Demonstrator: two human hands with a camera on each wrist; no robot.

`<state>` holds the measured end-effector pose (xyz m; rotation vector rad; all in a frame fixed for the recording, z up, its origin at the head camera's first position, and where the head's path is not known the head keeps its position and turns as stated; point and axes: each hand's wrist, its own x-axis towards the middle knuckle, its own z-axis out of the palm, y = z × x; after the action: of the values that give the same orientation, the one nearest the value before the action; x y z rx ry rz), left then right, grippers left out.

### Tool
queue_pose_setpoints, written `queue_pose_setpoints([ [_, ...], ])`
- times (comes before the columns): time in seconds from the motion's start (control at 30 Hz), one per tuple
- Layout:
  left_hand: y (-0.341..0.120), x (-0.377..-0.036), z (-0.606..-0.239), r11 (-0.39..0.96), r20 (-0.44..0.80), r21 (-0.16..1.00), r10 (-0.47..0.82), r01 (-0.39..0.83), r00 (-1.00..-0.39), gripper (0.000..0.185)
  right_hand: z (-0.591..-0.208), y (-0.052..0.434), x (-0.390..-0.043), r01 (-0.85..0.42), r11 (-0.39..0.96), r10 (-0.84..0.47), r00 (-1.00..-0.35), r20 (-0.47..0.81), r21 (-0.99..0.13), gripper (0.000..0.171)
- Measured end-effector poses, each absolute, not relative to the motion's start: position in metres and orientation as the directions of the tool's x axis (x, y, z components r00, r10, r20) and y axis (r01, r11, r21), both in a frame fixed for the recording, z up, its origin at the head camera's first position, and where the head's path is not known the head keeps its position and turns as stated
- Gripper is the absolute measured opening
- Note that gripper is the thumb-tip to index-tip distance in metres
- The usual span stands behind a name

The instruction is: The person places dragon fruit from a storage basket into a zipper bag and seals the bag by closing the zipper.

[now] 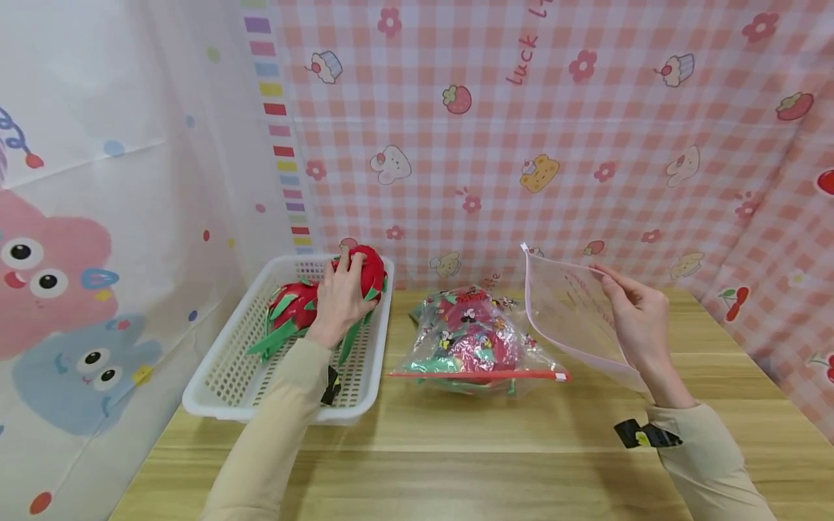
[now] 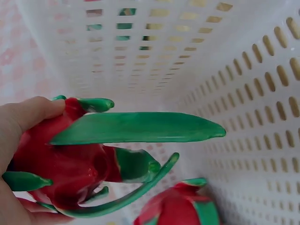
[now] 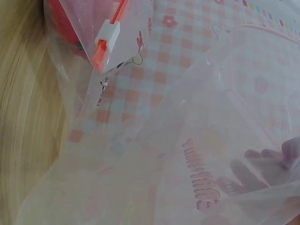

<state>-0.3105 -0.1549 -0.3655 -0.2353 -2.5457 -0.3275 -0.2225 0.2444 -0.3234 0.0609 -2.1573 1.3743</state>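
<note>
We have our left hand [image 1: 339,297] curled over a red dragon fruit [image 1: 365,271] with green scales, at the far right corner of the white slotted basket [image 1: 224,380]. The left wrist view shows the thumb lying along the red skin and the palm cupping it from below, so the fruit sits in a wrapped grip, its long green leaves [image 2: 140,127] sticking out free toward the basket wall; gripping the body rather than the leaves looks like the steadier way to carry it. A second dragon fruit [image 1: 293,307] lies just beside the first, lower in the basket and partly under our wrist.

Our right hand [image 1: 635,318] holds an empty clear zip bag [image 1: 567,311] with pink edging upright above the tabletop [image 1: 456,463], fingers pinching its near edge. Through the film in the right wrist view we see fingertips [image 3: 248,176] pressed against the inside or back of the bag; which one we cannot tell. Held up like this, the bag stays off the wood and faces the basket.

Between the two hands, a filled printed bag [image 1: 472,347] with a red slider strip [image 1: 478,375] lies flat on the tabletop, near the basket but not touching it. Pink checked cloth [image 1: 586,145] hangs behind.
</note>
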Motion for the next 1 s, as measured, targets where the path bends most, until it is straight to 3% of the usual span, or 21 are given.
queue_pose_setpoints([
  [0.17, -0.148, -0.305, -0.355, 0.939, 0.631, 0.113, 0.184, 0.324, -0.754, 0.077, -0.324, 0.246, -0.224, -0.354, 0.444, 0.251, -0.833, 0.494, -0.823, 0.034],
  [0.37, -0.129, -0.291, -0.338, 0.908, 0.698, 0.065, 0.255, 0.414, -0.669, 0.075, -0.323, 0.246, -0.223, -0.324, 0.514, 0.245, -0.832, 0.498, -0.794, 0.034],
  [0.73, -0.085, -0.260, -0.310, 0.833, 0.692, 0.046, 0.371, 0.551, -0.619, 0.077, -0.320, 0.242, -0.223, -0.341, 0.527, 0.243, -0.817, 0.522, -0.779, 0.032],
  [1.0, -0.058, -0.240, -0.295, 0.771, 0.649, 0.144, 0.399, 0.620, -0.648, 0.080, -0.322, 0.241, -0.225, -0.332, 0.542, 0.232, -0.824, 0.517, -0.772, 0.032],
])
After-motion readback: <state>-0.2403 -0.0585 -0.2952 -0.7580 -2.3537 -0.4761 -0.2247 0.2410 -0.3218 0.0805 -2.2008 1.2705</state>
